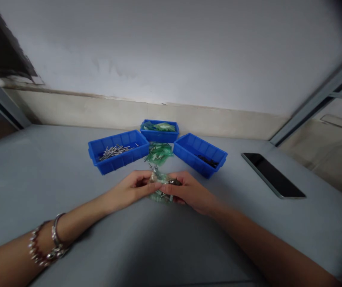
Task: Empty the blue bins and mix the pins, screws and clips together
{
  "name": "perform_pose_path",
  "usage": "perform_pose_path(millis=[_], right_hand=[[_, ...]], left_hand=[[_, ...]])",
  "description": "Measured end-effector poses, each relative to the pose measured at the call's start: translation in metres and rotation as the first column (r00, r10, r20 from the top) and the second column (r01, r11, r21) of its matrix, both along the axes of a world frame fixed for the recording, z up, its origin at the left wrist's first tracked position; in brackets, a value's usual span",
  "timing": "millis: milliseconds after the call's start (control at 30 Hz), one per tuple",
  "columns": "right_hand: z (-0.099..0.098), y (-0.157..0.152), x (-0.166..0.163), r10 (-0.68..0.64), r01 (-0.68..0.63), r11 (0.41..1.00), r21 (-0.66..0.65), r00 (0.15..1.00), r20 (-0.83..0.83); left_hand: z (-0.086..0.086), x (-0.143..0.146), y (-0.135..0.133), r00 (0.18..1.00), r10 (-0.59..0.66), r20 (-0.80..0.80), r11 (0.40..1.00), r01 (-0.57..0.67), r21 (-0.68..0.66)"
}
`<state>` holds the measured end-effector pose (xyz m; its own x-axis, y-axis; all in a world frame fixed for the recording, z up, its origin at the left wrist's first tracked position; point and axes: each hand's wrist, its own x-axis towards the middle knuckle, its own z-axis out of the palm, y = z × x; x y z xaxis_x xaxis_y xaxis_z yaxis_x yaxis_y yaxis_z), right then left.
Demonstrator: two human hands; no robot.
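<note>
My left hand (135,187) and my right hand (190,191) meet over the grey table, both closed on one small clear plastic bag (161,196). Thin silvery pins and some dark pieces show in the bag, and a few pins stick up from its top. Just beyond lies a green plastic bag (159,153) with thin pieces on or in it. To the left, a blue bin (125,160) holds many silvery pins (113,152). The blue bin (188,159) on the right contains small dark pieces (207,160). My fingers partly hide the bag.
A third blue bin (160,136) with green plastic bags (160,126) stands at the back near the wall (171,59). A dark-screened phone (272,175) lies on the table (54,171) at right. Metal frame posts (314,101) rise on both sides.
</note>
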<state>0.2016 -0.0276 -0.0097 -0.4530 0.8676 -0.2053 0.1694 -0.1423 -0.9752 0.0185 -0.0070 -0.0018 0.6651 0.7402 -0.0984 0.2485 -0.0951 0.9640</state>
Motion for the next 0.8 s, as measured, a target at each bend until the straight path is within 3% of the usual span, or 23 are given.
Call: perform_pose_path(millis=[267, 533, 800], right_hand=[[0.0002, -0.0004, 0.0031, 0.050, -0.051, 0.998, 0.041, 0.999, 0.011], [0.0007, -0.0016, 0.0027, 0.048, -0.066, 0.992, 0.108, 0.987, 0.155], [0.0056, -0.0036, 0.0034, 0.066, -0.077, 0.988, 0.137, 0.994, 0.085]], left_hand=[[0.0000, -0.0003, 0.0007, 0.999, -0.034, 0.005, 0.999, 0.034, 0.006], [0.0012, -0.0012, 0.0003, 0.999, -0.025, -0.044, 0.999, 0.026, 0.020], [0.0031, -0.0012, -0.0004, 0.999, -0.042, 0.026, 0.999, 0.043, -0.031]])
